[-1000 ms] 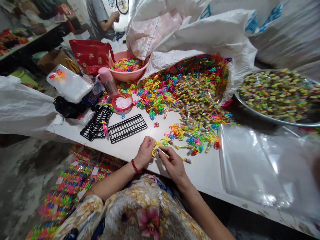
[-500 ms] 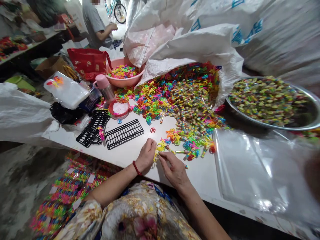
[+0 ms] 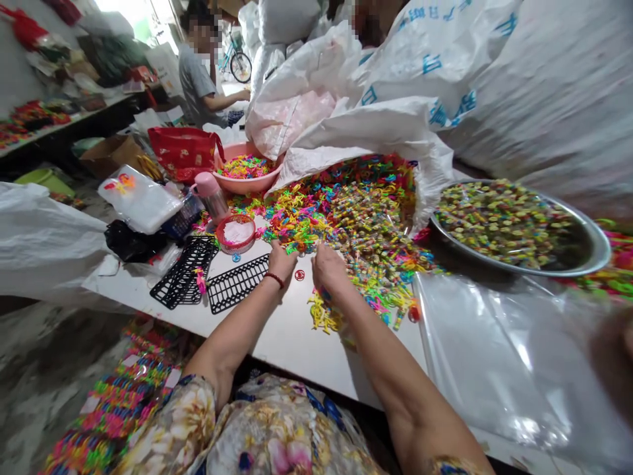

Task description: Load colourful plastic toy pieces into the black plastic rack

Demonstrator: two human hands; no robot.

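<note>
At the near edge of a heap of small bright plastic pieces (image 3: 301,211), both arms are stretched forward over the white table (image 3: 291,330). My left hand (image 3: 283,264), with a red bead bracelet on its wrist, has its fingers curled beside green pieces; anything in its grip is too small to name. My right hand (image 3: 329,269) is closed at the heap's edge, its fingertips mostly hidden. Between the hands lies a small red ring-shaped piece (image 3: 299,275). Yellow plastic pieces (image 3: 324,313) lie beside my right forearm. Small wrapped tubes (image 3: 366,211) mix into the heap on the right.
Black plastic racks (image 3: 237,284) lie left, by a red basket (image 3: 236,232) and a pink flask (image 3: 210,194). A pink basin (image 3: 247,178) stands behind. Right are a metal basin (image 3: 601,254) and clear plastic bags (image 3: 475,349). A person (image 3: 200,86) sits beyond.
Both hands have moved forward from the table's near side to the heap's edge, and apart from each other. The yellow pieces they were handling now lie on the table. The view has tilted up.
</note>
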